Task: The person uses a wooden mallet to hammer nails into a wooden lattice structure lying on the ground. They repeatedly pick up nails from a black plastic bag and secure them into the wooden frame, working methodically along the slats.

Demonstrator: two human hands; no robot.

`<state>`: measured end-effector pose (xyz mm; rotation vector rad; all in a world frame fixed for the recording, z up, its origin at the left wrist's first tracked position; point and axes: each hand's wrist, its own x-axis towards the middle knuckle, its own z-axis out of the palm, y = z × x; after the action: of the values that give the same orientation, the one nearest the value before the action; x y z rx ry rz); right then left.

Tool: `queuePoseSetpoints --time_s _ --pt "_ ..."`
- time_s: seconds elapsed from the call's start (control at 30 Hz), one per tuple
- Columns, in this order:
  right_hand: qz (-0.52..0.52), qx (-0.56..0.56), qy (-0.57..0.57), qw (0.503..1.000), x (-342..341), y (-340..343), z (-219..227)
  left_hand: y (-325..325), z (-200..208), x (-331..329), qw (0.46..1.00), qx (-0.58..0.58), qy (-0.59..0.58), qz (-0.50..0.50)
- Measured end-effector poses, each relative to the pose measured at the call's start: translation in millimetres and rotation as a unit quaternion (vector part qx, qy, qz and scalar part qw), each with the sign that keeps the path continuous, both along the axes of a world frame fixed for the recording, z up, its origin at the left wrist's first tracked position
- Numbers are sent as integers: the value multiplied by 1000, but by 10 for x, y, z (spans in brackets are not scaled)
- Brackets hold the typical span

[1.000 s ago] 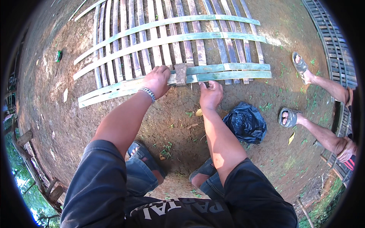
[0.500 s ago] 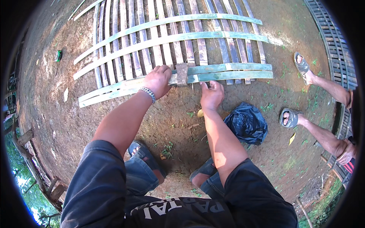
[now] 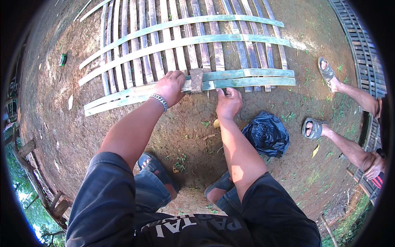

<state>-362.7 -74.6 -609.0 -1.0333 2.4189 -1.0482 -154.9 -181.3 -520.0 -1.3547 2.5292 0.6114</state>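
Left hand curling over paired bamboo strips beside brown block, right hand bending at their near edge; resting apart, I can't tell whether either is clamping.

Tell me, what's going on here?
The person's left hand is on two long, flat green bamboo strips, beside a squarish brown piece lying across them. The right hand is at, perhaps touching, the nearer strip's edge. Both strips lie across narrow brown slats; a crumpled black plastic bag sits nearby.
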Motion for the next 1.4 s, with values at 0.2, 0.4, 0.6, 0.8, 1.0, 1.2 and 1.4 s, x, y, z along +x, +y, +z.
queuePoseSetpoints --time_s 0.2,0.4,0.6,0.8,1.0,1.2,1.4 --pt "4 -9 20 1000 6 2 20 2 -20 5 1000 2 2 16" --pt "-8 1 7 1000 14 -5 -7 -4 37 -11 1000 12 -4 16" --pt "-11 6 -3 1000 3 1 -19 -14 59 -40 1000 20 -15 15" --pt "-1 8 3 1000 25 1 26 -17 64 -41 999 28 -21 23" --pt "17 0 -33 999 -19 32 72 -30 88 -22 998 12 24 50" --pt "83 -36 -73 993 -199 324 305 265 393 -234 975 70 68 197" --pt "238 25 -182 954 -97 723 781 1005 375 -514 797 280 302 442"
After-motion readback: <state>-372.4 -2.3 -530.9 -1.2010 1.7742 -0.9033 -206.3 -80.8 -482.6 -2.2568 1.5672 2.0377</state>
